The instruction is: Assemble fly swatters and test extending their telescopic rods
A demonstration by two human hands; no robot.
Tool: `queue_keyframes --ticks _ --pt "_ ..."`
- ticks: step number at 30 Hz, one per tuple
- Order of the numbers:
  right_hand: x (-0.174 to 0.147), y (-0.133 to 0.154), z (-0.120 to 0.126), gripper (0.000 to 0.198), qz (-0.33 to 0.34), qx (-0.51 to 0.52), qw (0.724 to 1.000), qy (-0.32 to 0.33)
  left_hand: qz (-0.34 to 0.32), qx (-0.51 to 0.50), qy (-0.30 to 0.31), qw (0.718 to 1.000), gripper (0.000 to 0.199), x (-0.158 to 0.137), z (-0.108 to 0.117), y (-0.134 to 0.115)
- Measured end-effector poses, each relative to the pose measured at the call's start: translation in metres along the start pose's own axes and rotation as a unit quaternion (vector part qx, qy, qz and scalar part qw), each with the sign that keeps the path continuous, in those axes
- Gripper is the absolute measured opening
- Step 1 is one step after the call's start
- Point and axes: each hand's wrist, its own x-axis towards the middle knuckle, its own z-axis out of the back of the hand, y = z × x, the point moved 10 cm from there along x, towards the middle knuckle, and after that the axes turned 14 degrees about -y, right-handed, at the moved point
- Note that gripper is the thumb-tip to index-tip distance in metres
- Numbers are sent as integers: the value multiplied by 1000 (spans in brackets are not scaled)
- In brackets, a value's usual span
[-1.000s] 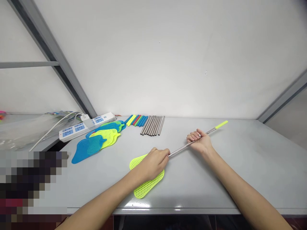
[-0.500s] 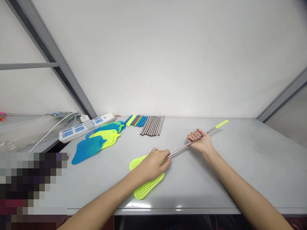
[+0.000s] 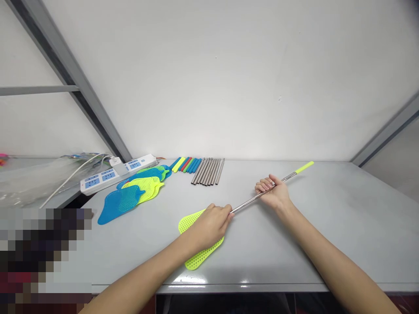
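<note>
A yellow-green fly swatter (image 3: pixel 196 258) with a perforated head lies slantwise over the table, its thin metal rod running up to the right into a yellow-green grip. My left hand (image 3: pixel 214 224) is closed around the neck where head and rod meet, hiding that joint and part of the head. Farther up the rod, my right hand (image 3: pixel 273 192) is turned palm up, with the rod held between thumb and palm and the fingers curled.
Several metal rods (image 3: pixel 209 171) lie side by side near the wall. Several coloured grips (image 3: pixel 187 165) are lined up left of them. Blue and yellow swatter heads (image 3: pixel 121 203) overlap at the left, beside a white power strip (image 3: pixel 114 175). The table's front edge (image 3: pixel 242 288) runs below my arms.
The fly swatter has shifted slightly up and to the right, its grip end now a little farther out. My left hand has moved slightly with it; my right hand has stayed almost still.
</note>
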Motion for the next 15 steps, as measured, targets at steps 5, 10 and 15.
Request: queue_keyframes --ticks 5,10,15 --pt "0 -3 -1 32 21 -7 1000 18 2 31 -13 999 30 1 3 2" --pt "2 -6 3 33 20 -11 1000 10 2 56 -18 998 28 4 6 2" --pt "5 -7 8 32 6 -3 1000 -20 -9 66 -25 998 27 5 8 0"
